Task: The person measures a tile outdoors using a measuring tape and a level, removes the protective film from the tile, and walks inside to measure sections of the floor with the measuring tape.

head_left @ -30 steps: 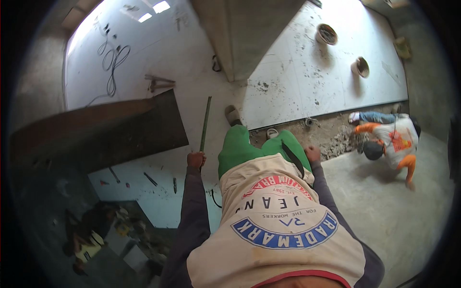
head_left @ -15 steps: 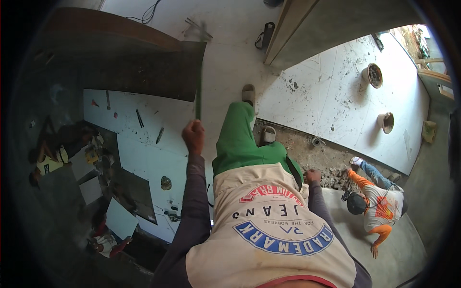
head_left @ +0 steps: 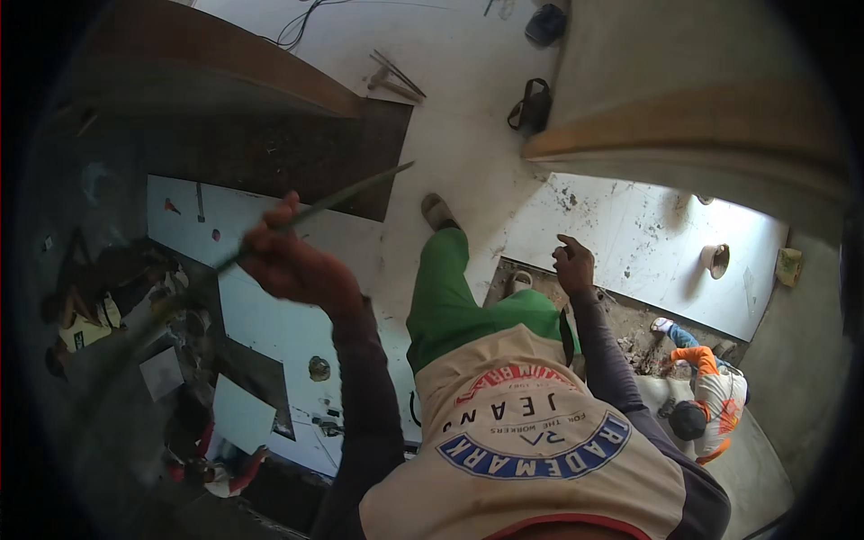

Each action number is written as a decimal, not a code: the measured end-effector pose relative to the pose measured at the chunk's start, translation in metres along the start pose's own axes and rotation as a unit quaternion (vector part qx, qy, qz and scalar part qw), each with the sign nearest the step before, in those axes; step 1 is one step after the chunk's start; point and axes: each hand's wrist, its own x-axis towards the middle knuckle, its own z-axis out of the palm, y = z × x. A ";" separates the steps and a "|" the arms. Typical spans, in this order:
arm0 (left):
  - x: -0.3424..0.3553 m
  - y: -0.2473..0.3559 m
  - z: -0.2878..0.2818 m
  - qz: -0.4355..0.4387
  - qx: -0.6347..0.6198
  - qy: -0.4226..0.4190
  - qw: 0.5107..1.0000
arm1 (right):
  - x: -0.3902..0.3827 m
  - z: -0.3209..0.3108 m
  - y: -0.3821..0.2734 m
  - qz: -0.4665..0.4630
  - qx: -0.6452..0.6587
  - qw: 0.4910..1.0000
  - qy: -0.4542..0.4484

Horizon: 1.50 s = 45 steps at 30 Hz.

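My left hand (head_left: 301, 270) is raised and closed around a long, thin green rod (head_left: 355, 189). The rod slants across the view, its far tip above the floor near my foot and its blurred near end toward the left. Whether it is metal or wood I cannot make out. My right hand (head_left: 573, 264) is held out in front of my right hip, fingers apart and partly bent, with nothing visible in it. Below that hand lies a strip of bare, rough ground beside large white floor panels (head_left: 621, 225).
At right a co-worker in orange sleeves (head_left: 711, 405) bends over rubble. Other people at lower left are beside a white panel (head_left: 243, 414). A bucket (head_left: 715, 261), black bag (head_left: 531, 106), hammer (head_left: 391, 85) and cable (head_left: 292, 31) lie about. A wall edge (head_left: 540, 148) juts in ahead.
My left hand has risen and turned, swinging the rod from pointing straight ahead to a slant. My right hand has moved forward from beside my hip. My feet have shifted in a step.
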 end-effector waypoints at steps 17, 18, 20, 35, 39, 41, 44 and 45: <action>0.029 -0.162 0.039 -0.469 0.018 -0.023 0.883 | 0.109 0.139 -0.321 -0.267 -0.007 0.962 -0.049; 0.034 -0.169 0.044 -0.493 0.020 -0.042 0.869 | 0.120 0.150 -0.322 -0.261 -0.005 0.962 -0.076; 0.042 -0.189 0.055 -0.517 -0.009 -0.067 0.853 | 0.149 0.167 -0.327 -0.260 0.008 0.960 -0.108; -0.012 -0.366 0.167 -0.741 -0.087 -0.178 0.642 | 0.218 0.215 -0.207 -0.029 -0.002 0.973 -0.229; -0.008 -0.499 0.175 -0.734 -0.067 -0.235 0.633 | 0.213 0.217 -0.140 0.029 -0.049 0.985 -0.166; -0.011 -0.554 0.189 -0.746 -0.036 -0.265 0.610 | 0.200 0.222 -0.110 0.060 -0.101 0.985 -0.128; -0.029 -0.637 0.212 -0.745 -0.016 -0.337 0.576 | 0.179 0.240 -0.052 0.190 -0.153 0.965 -0.092; -0.038 -0.664 0.220 -0.730 -0.029 -0.386 0.563 | 0.186 0.250 -0.058 0.202 -0.225 0.949 -0.091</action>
